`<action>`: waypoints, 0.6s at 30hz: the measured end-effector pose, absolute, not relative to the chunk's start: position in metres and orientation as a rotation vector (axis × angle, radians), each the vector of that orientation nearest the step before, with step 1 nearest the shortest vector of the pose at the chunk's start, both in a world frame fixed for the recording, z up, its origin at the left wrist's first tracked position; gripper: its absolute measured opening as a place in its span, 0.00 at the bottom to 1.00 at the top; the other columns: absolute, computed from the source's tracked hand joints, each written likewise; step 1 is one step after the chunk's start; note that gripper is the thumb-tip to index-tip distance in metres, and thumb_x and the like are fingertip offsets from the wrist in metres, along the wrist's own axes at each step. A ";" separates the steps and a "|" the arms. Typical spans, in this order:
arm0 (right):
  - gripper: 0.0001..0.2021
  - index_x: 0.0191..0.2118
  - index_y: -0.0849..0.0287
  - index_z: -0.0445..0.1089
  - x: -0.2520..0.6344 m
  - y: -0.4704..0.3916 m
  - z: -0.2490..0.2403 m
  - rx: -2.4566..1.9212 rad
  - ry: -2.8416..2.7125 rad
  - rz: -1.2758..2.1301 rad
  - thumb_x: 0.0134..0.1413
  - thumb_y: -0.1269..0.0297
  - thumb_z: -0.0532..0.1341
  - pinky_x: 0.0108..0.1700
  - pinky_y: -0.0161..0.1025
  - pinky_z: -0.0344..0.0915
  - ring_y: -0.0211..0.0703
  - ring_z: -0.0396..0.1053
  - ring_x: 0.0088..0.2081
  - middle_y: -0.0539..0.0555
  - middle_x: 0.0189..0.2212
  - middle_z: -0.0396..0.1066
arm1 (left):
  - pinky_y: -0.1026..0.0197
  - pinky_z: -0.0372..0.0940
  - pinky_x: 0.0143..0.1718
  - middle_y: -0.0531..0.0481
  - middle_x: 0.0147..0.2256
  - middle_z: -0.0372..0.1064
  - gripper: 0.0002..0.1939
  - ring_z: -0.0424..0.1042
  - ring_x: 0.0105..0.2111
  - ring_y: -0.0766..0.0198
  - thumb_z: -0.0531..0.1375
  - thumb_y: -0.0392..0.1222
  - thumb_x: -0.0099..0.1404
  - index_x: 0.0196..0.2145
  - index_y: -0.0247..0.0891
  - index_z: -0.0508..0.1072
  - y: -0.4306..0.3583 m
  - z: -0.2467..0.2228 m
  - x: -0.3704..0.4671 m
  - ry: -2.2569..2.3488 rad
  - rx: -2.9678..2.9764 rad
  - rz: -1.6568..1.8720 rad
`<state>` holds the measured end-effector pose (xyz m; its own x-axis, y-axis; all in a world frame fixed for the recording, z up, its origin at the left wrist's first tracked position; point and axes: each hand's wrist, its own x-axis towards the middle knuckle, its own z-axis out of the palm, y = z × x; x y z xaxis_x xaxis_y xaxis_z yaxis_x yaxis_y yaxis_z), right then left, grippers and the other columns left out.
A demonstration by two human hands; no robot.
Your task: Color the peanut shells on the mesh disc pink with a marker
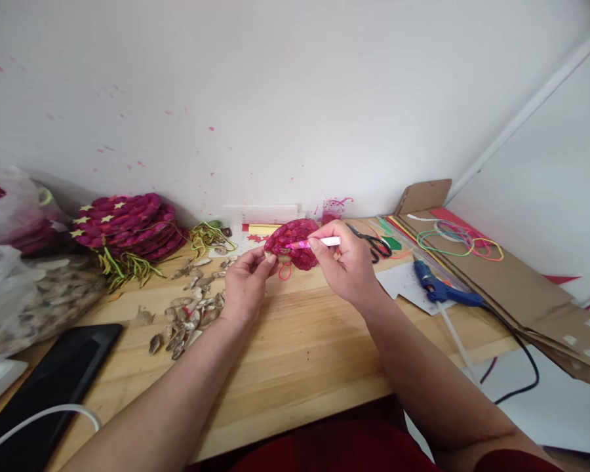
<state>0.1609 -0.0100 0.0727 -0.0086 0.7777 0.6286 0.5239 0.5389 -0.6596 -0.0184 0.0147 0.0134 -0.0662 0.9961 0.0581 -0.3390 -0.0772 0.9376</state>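
Note:
My left hand pinches the left edge of a round magenta craft piece made of small overlapping bits, held up over the wooden table. A pink loop of cord hangs from its lower edge. In my right hand is a white pen with a pink tip, its tip touching or very near the face of the piece. Below and left of the piece, loose brown shells lie scattered on the table.
Stacked magenta pieces with yellow stars and plastic bags stand at the left, above a black tablet. At the right are black scissors, a blue glue gun with its cable, and cardboard with coloured cords.

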 end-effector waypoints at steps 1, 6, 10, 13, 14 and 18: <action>0.09 0.37 0.55 0.71 0.161 -0.010 0.073 -1.107 -1.676 0.286 0.67 0.56 0.61 0.28 0.36 0.61 0.37 0.65 0.26 0.50 0.29 0.74 | 0.57 0.73 0.43 0.48 0.34 0.79 0.25 0.75 0.33 0.63 0.78 0.53 0.48 0.38 0.35 0.82 0.015 0.013 -0.018 0.954 0.977 1.447; 0.09 0.37 0.55 0.70 0.162 -0.010 0.073 -1.143 -1.697 0.223 0.67 0.56 0.62 0.30 0.37 0.62 0.38 0.66 0.27 0.50 0.28 0.74 | 0.57 0.73 0.44 0.48 0.35 0.79 0.25 0.75 0.33 0.62 0.78 0.54 0.48 0.39 0.35 0.82 0.016 0.012 -0.019 0.952 0.984 1.449; 0.09 0.37 0.55 0.71 0.161 -0.011 0.073 -1.118 -1.666 0.251 0.67 0.57 0.62 0.26 0.36 0.59 0.36 0.63 0.24 0.49 0.27 0.73 | 0.56 0.73 0.44 0.48 0.34 0.79 0.25 0.75 0.33 0.63 0.78 0.54 0.47 0.38 0.35 0.82 0.016 0.013 -0.019 0.951 0.984 1.439; 0.09 0.37 0.55 0.71 0.160 -0.010 0.073 -1.109 -1.665 0.303 0.67 0.57 0.62 0.26 0.35 0.59 0.36 0.64 0.24 0.49 0.27 0.73 | 0.57 0.73 0.44 0.49 0.34 0.79 0.24 0.75 0.32 0.63 0.78 0.53 0.48 0.38 0.35 0.82 0.015 0.012 -0.018 0.943 0.981 1.444; 0.09 0.37 0.55 0.71 0.160 -0.010 0.072 -1.116 -1.665 0.313 0.67 0.57 0.62 0.26 0.35 0.59 0.36 0.64 0.24 0.49 0.27 0.73 | 0.57 0.73 0.43 0.49 0.34 0.79 0.24 0.75 0.32 0.64 0.78 0.53 0.48 0.38 0.35 0.82 0.015 0.012 -0.018 0.944 0.984 1.445; 0.09 0.37 0.55 0.70 0.161 -0.010 0.073 -1.159 -1.674 0.267 0.66 0.57 0.62 0.28 0.36 0.60 0.36 0.63 0.23 0.48 0.27 0.73 | 0.58 0.73 0.42 0.50 0.33 0.79 0.24 0.75 0.32 0.64 0.78 0.53 0.48 0.38 0.35 0.82 0.015 0.011 -0.018 0.954 0.986 1.443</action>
<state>0.1609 -0.0102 0.0727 0.0026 0.7890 0.6144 0.5583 0.5086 -0.6555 -0.0184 0.0154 0.0107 -0.0629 0.9957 0.0680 -0.3273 -0.0849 0.9411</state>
